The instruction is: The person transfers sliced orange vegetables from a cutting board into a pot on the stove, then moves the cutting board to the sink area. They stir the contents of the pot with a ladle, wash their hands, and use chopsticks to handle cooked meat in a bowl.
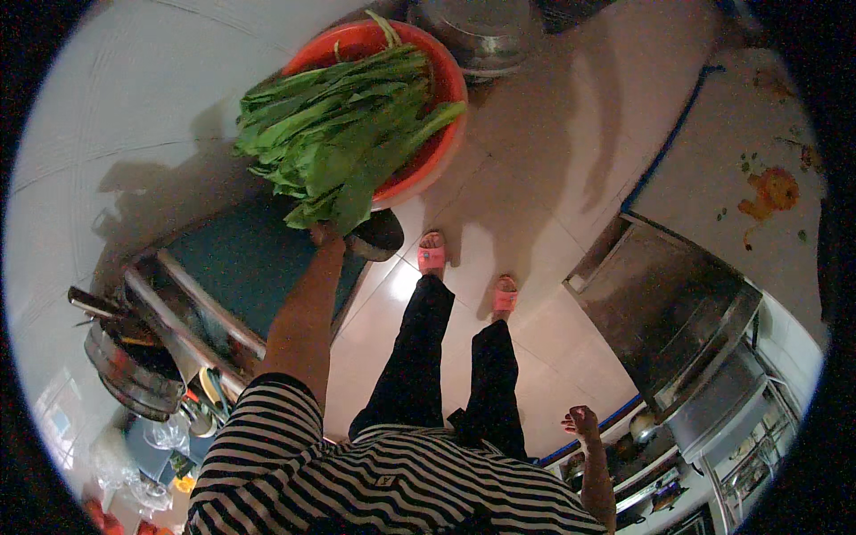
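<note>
My left hand [326,233] is at the lower edge of a large bunch of leafy green vegetables [334,127]. Leaves cover most of its fingers, so whether it grips them is hidden. The greens lie across a red plastic basin [453,80], their leaf ends hanging over the near-left side and pale stems pointing up and right. Just under the basin, close to my left hand, is a dark rounded vessel [380,237]. My right hand [580,421] hangs at my side with fingers loosely curled, and nothing shows in it.
A metal pot [485,40] stands beyond the basin. Left of my arm is a dark green counter top [247,261], with a wire basket [127,368] of utensils and plastic bags [127,468] nearby. At right are a patterned panel [729,180] and a metal rack [756,441]. Tiled floor [535,361] lies underfoot.
</note>
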Demonstrator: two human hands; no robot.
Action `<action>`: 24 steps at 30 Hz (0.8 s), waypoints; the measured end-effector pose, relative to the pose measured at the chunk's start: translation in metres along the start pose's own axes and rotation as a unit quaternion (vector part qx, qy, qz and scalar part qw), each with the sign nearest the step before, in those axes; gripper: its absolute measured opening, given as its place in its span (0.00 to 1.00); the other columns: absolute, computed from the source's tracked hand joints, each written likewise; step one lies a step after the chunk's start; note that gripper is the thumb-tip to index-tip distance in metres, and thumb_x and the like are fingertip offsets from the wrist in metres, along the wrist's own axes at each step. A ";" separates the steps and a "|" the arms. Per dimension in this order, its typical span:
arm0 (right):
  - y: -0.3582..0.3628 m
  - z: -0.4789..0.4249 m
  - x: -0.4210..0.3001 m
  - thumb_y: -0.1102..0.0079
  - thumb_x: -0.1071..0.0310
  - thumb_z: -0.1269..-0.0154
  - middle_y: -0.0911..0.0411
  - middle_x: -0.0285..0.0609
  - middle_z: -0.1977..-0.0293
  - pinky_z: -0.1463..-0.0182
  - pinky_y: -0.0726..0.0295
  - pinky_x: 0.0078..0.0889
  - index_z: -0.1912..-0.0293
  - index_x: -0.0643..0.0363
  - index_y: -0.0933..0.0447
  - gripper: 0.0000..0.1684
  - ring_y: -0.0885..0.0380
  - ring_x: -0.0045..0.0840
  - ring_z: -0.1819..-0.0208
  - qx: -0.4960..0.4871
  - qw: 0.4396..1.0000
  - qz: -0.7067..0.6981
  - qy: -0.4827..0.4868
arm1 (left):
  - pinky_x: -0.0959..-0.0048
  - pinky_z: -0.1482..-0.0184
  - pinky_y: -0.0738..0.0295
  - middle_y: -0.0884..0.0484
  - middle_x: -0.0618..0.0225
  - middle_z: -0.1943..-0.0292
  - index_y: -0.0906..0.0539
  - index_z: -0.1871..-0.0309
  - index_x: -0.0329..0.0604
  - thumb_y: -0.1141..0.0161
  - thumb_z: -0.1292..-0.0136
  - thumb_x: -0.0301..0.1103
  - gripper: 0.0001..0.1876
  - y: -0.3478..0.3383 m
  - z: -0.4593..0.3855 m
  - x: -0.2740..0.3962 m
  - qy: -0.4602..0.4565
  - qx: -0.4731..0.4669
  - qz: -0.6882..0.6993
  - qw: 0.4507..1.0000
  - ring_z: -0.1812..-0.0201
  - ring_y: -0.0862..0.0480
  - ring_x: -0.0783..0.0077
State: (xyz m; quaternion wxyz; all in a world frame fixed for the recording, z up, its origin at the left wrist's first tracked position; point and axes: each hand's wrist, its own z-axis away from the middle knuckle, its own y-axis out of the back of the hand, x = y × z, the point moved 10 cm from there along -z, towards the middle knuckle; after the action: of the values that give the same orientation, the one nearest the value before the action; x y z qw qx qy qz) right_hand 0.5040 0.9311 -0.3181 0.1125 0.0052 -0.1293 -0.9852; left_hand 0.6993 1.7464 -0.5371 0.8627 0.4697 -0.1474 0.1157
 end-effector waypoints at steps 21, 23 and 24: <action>-0.064 -0.041 -0.162 0.48 0.57 0.35 0.28 0.37 0.72 0.73 0.29 0.27 0.62 0.55 0.28 0.12 0.27 0.24 0.71 -0.214 0.958 -0.075 0.174 | 0.61 0.53 0.27 0.21 0.53 0.58 0.32 0.48 0.37 0.34 0.56 0.47 0.34 0.001 0.081 -0.013 -0.065 -0.014 0.032 0.997 0.56 0.22 0.53; -0.091 -0.020 -0.204 0.49 0.55 0.36 0.29 0.34 0.73 0.71 0.32 0.25 0.63 0.54 0.28 0.13 0.31 0.22 0.71 -0.385 0.883 -0.198 0.180 | 0.61 0.54 0.27 0.21 0.53 0.58 0.31 0.48 0.37 0.34 0.55 0.48 0.34 -0.016 0.121 -0.016 -0.144 -0.059 0.058 0.986 0.56 0.21 0.53; -0.079 -0.049 -0.187 0.49 0.53 0.37 0.31 0.32 0.72 0.69 0.37 0.24 0.64 0.56 0.27 0.16 0.36 0.23 0.70 -0.386 0.896 -0.213 0.049 | 0.59 0.55 0.28 0.21 0.49 0.62 0.31 0.47 0.34 0.36 0.53 0.49 0.34 -0.017 0.159 0.012 -0.279 -0.129 0.004 0.951 0.58 0.21 0.52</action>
State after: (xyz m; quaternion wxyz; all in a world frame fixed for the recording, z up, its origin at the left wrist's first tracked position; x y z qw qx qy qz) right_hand 0.6709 1.0345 -0.3895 -0.1004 0.0374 0.2706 -0.9567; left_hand 0.6931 1.6039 -0.4643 0.8398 0.3673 -0.3982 -0.0365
